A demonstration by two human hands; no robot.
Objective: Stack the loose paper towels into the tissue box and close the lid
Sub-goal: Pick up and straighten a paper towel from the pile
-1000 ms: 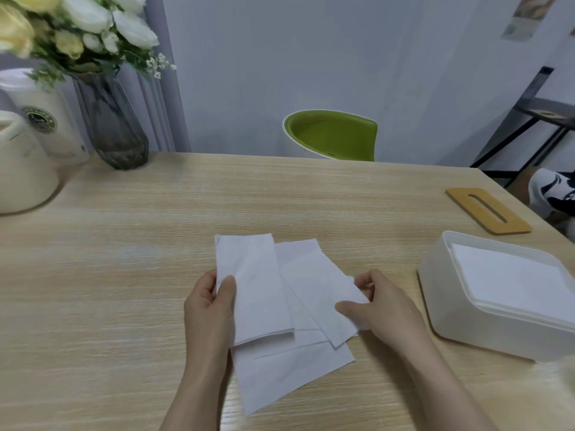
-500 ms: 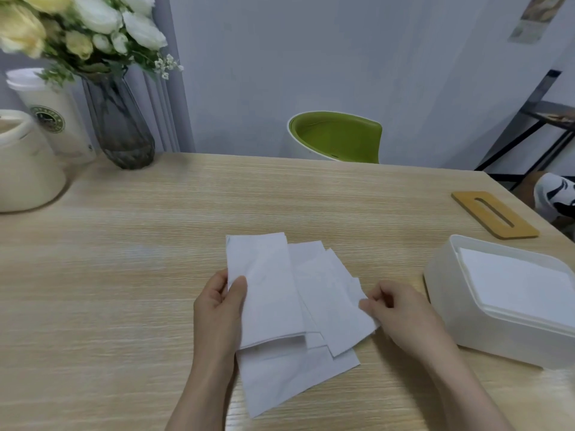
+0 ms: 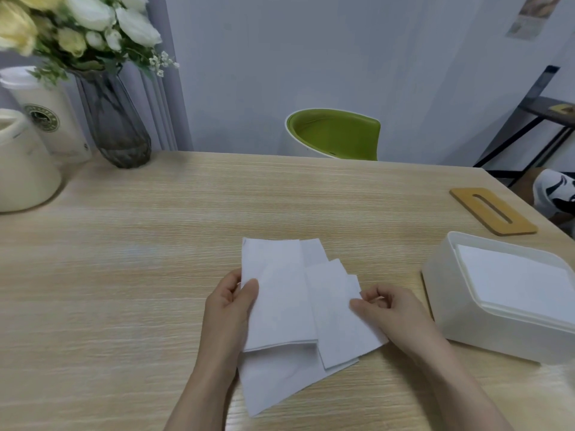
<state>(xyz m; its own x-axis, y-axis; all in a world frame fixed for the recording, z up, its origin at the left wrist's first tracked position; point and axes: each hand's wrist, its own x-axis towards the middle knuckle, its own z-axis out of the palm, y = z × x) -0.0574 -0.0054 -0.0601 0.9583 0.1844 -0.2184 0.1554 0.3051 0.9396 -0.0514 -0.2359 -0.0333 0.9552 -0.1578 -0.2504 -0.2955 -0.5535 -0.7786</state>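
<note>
Pinching the paper towels (image 3: pixel 289 306): left hand (image 3: pixel 230 309), right hand (image 3: pixel 395 309), both grips closed.

Left hand (image 3: pixel 231 309) and right hand (image 3: pixel 393 312), fingers curled, each pinching

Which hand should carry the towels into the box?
Right. The right hand pinches the towels' right edge beside the open box; the left hand grips their far side.
</note>
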